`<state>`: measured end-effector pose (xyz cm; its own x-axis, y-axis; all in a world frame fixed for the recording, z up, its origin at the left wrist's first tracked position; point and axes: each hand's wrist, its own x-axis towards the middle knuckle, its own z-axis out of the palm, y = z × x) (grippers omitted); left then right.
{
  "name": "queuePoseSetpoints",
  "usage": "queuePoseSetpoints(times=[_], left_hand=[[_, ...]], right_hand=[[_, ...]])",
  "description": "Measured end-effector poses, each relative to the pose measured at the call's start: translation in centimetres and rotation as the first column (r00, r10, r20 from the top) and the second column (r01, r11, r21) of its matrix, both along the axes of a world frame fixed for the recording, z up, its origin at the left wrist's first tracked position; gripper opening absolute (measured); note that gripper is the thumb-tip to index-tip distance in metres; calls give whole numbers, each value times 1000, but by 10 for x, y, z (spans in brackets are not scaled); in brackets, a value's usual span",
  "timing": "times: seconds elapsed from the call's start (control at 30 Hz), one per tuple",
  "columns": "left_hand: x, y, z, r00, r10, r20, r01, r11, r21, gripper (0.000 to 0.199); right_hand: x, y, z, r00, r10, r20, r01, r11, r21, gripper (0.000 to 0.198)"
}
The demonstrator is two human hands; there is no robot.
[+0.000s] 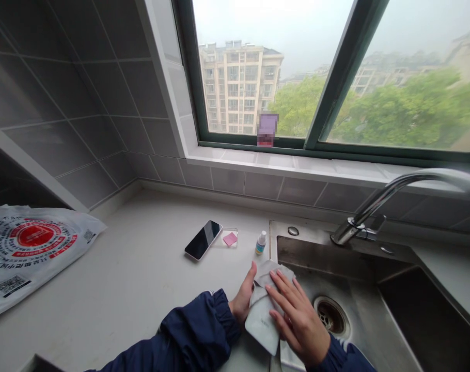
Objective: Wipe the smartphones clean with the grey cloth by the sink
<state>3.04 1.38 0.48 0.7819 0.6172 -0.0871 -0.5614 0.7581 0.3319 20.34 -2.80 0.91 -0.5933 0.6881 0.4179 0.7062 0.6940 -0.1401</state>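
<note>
My left hand [243, 298] grips a pale smartphone [263, 324] by its left side, thumb up along the edge. The phone's light back, with a small faint logo, faces me at a tilt. A crumpled light-grey cloth [263, 274] covers the upper part of it. My right hand [297, 312] holds the cloth against the phone, its fingers laid long over the fabric. Just beyond, a small spray bottle [260, 244] with a white cap stands upright by the sink's edge. The lower right side of the phone is partly hidden by my right hand.
Left of the bottle lie a dark-screened phone [203, 240] and a clear case [235, 233] with a pink square [230, 238]. A steel sink [359, 299] and chrome faucet [374, 204] are on the right. A printed plastic bag [37, 253] rests at far left.
</note>
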Motion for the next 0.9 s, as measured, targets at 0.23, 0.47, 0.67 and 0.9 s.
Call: queuePoseSetpoints(times=[0.23,0.47,0.67,0.9], left_hand=[[0,-1,0,1000,-16,8,16,1000,-14,81],[0,-3,2,999,-14,-46,11,998,-68,83],[-1,-1,0,995,30,-92,-37,996,-78,79],[-3,-1,5,995,-10,-100,0,995,-102,86]], right_hand=[[1,1,-5,999,15,-36,-17,998,-55,48],[0,3,-5,988,47,-145,-62,993,-102,46],[-1,3,-4,988,21,-153,-36,995,-98,44],[0,3,-7,981,-9,-196,-19,990,-141,43]])
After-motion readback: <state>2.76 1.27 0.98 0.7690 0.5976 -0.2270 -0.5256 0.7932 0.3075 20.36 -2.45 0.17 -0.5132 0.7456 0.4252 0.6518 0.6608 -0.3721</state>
